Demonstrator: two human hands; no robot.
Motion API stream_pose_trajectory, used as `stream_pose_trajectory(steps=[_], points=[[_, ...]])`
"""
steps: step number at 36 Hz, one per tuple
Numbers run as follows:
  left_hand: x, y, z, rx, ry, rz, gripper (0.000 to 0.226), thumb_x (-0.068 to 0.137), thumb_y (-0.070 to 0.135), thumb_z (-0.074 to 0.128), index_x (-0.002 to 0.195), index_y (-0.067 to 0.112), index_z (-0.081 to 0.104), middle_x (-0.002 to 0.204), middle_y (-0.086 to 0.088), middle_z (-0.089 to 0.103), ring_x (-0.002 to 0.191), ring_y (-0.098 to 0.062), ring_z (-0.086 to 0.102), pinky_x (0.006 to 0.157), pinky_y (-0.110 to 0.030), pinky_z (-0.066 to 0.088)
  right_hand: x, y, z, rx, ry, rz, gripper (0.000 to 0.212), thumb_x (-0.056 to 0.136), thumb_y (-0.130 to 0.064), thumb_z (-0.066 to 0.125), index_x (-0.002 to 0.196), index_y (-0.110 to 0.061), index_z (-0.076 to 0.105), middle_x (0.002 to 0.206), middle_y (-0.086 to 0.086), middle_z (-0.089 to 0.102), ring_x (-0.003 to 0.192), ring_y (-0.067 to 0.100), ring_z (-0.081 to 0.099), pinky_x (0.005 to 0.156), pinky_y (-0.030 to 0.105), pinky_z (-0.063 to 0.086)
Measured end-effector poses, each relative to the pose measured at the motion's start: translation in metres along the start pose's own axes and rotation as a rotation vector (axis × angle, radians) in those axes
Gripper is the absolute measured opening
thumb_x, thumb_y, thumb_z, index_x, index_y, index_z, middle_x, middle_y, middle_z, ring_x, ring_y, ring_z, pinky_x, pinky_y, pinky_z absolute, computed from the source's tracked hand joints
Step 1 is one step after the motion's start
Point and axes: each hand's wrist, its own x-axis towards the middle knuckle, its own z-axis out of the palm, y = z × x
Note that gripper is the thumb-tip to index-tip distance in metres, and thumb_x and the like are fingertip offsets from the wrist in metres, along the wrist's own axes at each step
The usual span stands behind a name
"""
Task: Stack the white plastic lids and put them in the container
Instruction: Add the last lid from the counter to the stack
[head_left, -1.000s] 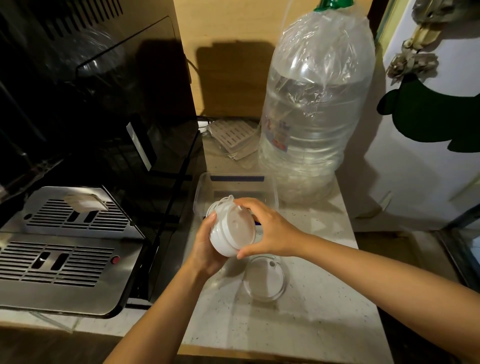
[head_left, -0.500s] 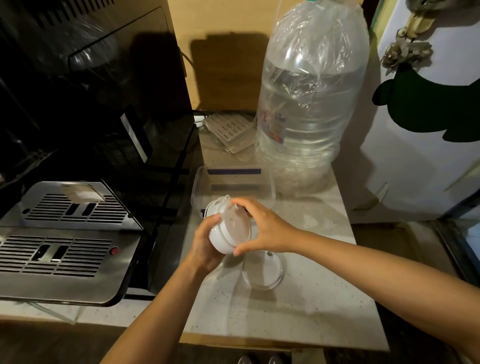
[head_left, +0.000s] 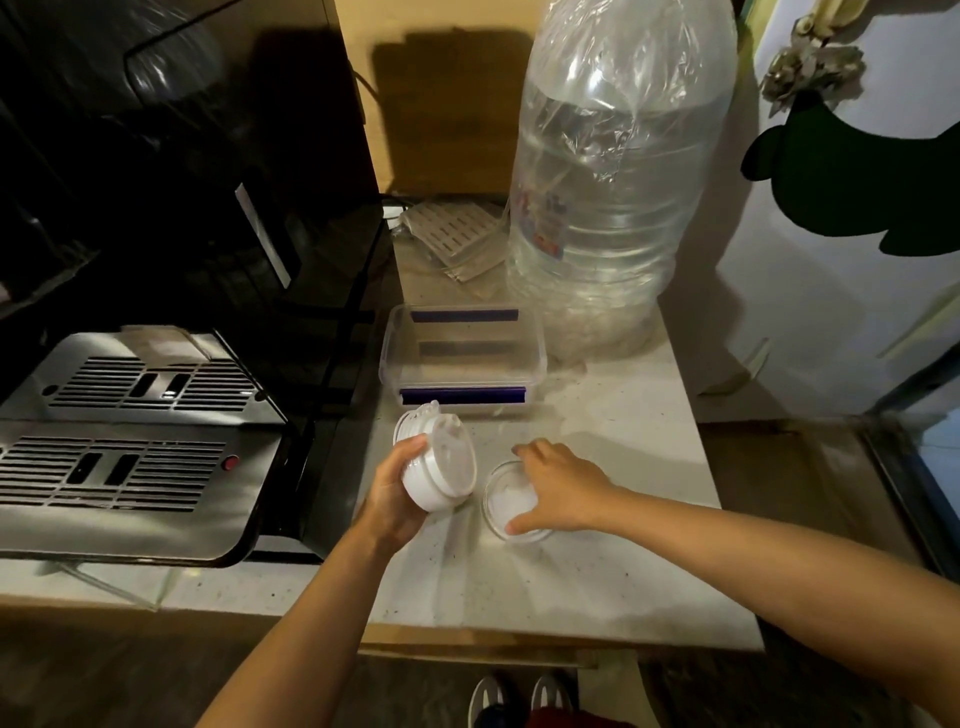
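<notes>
Two hands are at work over the pale speckled surface (head_left: 597, 441). Your left hand (head_left: 395, 493) has its fingers (head_left: 413, 449) clenched round a stack of white lids (head_left: 436, 462), held tilted on its side above the surface, thumb over the upper edge and the top lid facing right. Your right hand (head_left: 558, 486) lies spread over a single lid (head_left: 511, 501) that sits flat on the surface just right of the stack; the thumb touches its near rim and the other fingers reach across its far rim, though you cannot tell from here whether they have actually gripped it.

Just beyond both hands stands the clear container (head_left: 462, 353), open, with blue strips along its near and far edges. Behind it to the right a big water bottle (head_left: 608, 182) wrapped in plastic film stands upright. Left of the container a black machine (head_left: 182, 208) with a metal grille tray (head_left: 130, 457) fills the view.
</notes>
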Motion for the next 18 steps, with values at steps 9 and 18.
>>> stream_pose_trajectory(steps=[9, 18], points=[[-0.008, -0.004, -0.006, 0.073, 0.079, -0.015, 0.093, 0.020, 0.060, 0.079, 0.102, 0.026, 0.052, 0.091, -0.009, 0.055, 0.082, -0.025, 0.056, 0.072, -0.041, 0.049, 0.001, -0.021, 0.023, -0.117, 0.073, 0.055, 0.084, 0.067, -0.055, 0.067, 0.128, -0.012, 0.031, 0.130, 0.009, 0.039, 0.117, 0.029, 0.036, 0.076, 0.037, 0.038], [-0.013, -0.009, -0.013, 0.097, 0.088, -0.026, 0.057, 0.049, 0.048, 0.071, 0.100, 0.025, 0.057, 0.092, -0.010, 0.057, 0.083, -0.025, 0.057, 0.070, -0.040, 0.048, -0.004, -0.026, 0.022, -0.094, 0.084, 0.048, 0.075, 0.072, -0.045, 0.067, 0.127, -0.009, 0.031, 0.128, 0.011, 0.039, 0.115, 0.029, 0.034, 0.070, 0.034, 0.038]])
